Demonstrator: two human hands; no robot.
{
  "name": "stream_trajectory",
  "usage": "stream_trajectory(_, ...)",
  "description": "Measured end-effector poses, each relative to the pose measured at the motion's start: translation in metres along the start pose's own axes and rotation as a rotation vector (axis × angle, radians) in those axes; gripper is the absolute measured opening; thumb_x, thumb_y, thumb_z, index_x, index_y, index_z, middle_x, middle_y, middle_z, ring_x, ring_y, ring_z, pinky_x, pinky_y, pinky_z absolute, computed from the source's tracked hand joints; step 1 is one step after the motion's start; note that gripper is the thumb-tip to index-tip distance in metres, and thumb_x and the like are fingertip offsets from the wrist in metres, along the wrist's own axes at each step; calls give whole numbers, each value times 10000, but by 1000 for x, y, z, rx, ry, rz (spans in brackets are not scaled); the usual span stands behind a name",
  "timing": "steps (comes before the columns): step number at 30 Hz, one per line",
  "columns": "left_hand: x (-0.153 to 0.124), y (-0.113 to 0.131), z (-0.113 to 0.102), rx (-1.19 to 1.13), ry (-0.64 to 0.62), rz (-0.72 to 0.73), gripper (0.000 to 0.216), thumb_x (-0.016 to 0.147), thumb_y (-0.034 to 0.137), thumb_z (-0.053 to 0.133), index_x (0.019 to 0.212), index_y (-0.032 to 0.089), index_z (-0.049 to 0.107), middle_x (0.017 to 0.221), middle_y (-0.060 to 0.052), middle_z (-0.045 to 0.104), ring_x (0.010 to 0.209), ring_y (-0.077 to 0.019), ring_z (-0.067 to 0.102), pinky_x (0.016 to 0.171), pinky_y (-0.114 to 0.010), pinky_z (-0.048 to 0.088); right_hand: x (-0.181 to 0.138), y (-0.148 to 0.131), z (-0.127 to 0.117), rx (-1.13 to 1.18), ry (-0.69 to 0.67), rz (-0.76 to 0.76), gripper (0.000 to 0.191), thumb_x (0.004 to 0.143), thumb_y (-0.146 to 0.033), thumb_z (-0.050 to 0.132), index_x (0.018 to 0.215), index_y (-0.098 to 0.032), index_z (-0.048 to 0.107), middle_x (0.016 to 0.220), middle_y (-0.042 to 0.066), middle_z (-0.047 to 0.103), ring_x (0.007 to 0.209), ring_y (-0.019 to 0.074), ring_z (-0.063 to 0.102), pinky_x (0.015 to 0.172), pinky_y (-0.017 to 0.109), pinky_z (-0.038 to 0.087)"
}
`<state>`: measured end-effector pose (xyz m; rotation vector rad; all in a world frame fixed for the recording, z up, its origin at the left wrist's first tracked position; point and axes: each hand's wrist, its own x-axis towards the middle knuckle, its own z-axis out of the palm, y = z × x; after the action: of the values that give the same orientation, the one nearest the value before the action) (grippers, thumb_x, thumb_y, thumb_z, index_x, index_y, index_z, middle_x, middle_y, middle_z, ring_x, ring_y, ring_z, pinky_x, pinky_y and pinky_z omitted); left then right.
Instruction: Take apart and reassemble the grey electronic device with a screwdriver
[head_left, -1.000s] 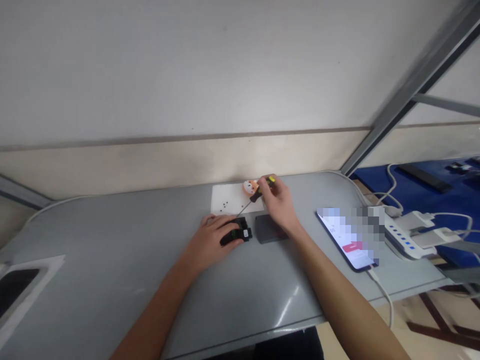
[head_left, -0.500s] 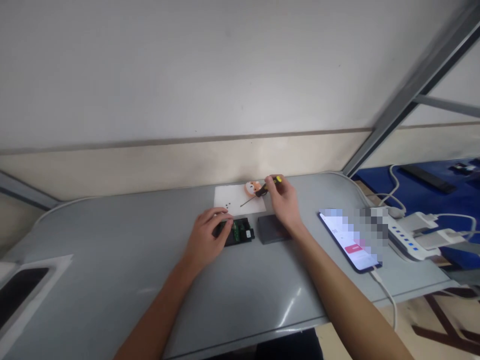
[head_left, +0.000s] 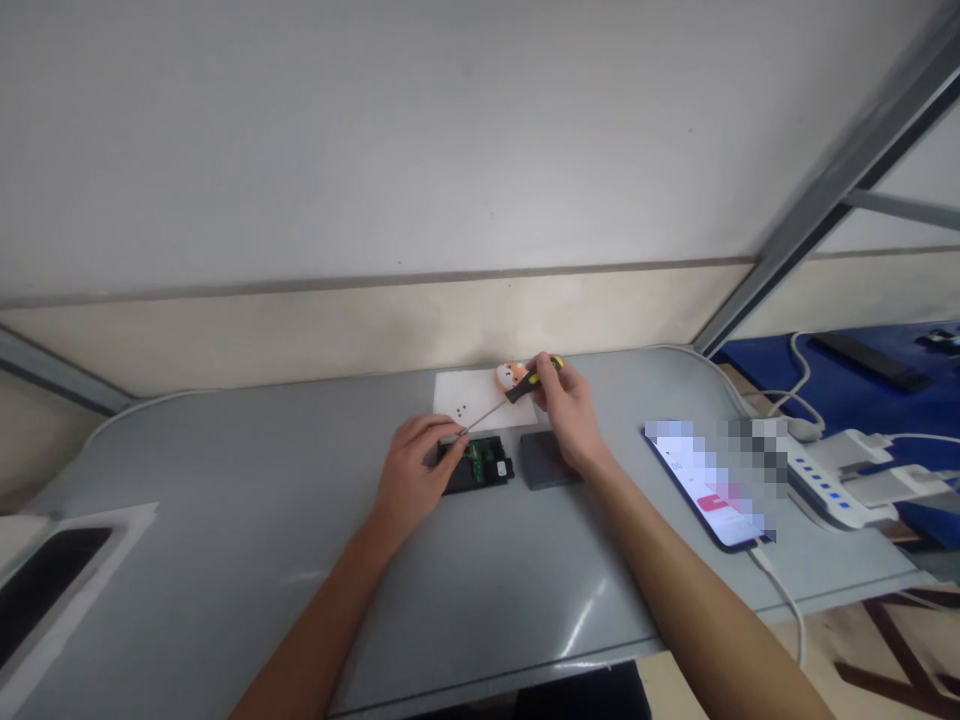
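Where a grey desk (head_left: pixel 247 470) runs along a pale wall (head_left: pixel 420 150), an uncovered black case (head_left: pixel 484 470) lies just before white paper (head_left: pixel 486 410). Over the case, the left hand (head_left: pixel 411 470) pinches the tip of a screwdriver (head_left: pixel 519 393) gripped by the right hand (head_left: pixel 573 410), off to the case's right. That left hand hides the case's left end, and anything tiny in its pinch I can't make out.

I see room over the table (head_left: pixel 247 470) on the left, between the dark panel (head_left: pixel 60 575) and the left hand (head_left: pixel 416 465), but rightward the grey box (head_left: pixel 540 460), right hand (head_left: pixel 570 410), phone (head_left: pixel 694 490) and power strip (head_left: pixel 825 485) stand in the way, and a wall (head_left: pixel 375 335) blocks the far side.
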<state>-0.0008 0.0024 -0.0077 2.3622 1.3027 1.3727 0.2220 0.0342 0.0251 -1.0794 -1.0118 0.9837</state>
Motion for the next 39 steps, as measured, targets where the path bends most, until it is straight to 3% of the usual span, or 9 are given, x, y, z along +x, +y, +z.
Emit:
stream_trajectory(15, 3, 3, -6, 129, -8, 109, 86, 981, 188, 642, 967, 211, 724, 967, -42, 742, 907, -209, 680, 862, -393, 502, -4, -3, 0, -20, -56, -83, 392, 940, -602, 625, 890, -219, 693, 886, 25, 711, 835, 161, 640, 778, 278, 499)
stream_trajectory(22, 2, 1, -8, 191, -44, 130, 108, 985, 187, 622, 963, 210, 725, 964, -44, 743, 924, -218, 685, 874, -407, 480, -6, -5, 2, -89, -106, -168, 345, 957, -559, 625, 915, -219, 667, 820, 12, 683, 757, 155, 612, 720, 279, 477)
stream_trajectory(25, 2, 0, -10, 172, -98, 86, 117, 986, 210, 610, 974, 219, 727, 991, -45, 745, 959, -228, 682, 902, -418, 475, -8, -6, 2, -119, -120, -187, 343, 959, -556, 622, 911, -219, 663, 809, 10, 666, 728, 153, 597, 699, 284, 465)
stream_trajectory(30, 4, -5, -17, 131, -236, -90, 262, 952, 173, 531, 1150, 229, 693, 1133, -62, 718, 1103, -254, 641, 1007, -447, 467, -10, -2, 4, -154, -154, -164, 343, 958, -562, 619, 934, -223, 662, 810, 16, 685, 738, 173, 639, 727, 310, 478)
stream_trajectory(34, 4, -15, -19, 170, -270, -196, 254, 941, 159, 461, 1029, 218, 692, 1053, -66, 714, 1034, -256, 648, 959, -428, 501, -13, 1, 8, -170, -201, -177, 326, 955, -551, 627, 926, -227, 653, 865, 20, 690, 732, 168, 638, 715, 309, 472)
stream_trajectory(39, 1, -18, -16, 199, -293, -202, 241, 943, 164, 451, 956, 227, 684, 1009, -50, 729, 947, -247, 683, 876, -397, 526, -18, 1, 11, -217, -250, -187, 327, 955, -563, 620, 922, -239, 656, 823, 9, 648, 713, 170, 625, 674, 306, 450)
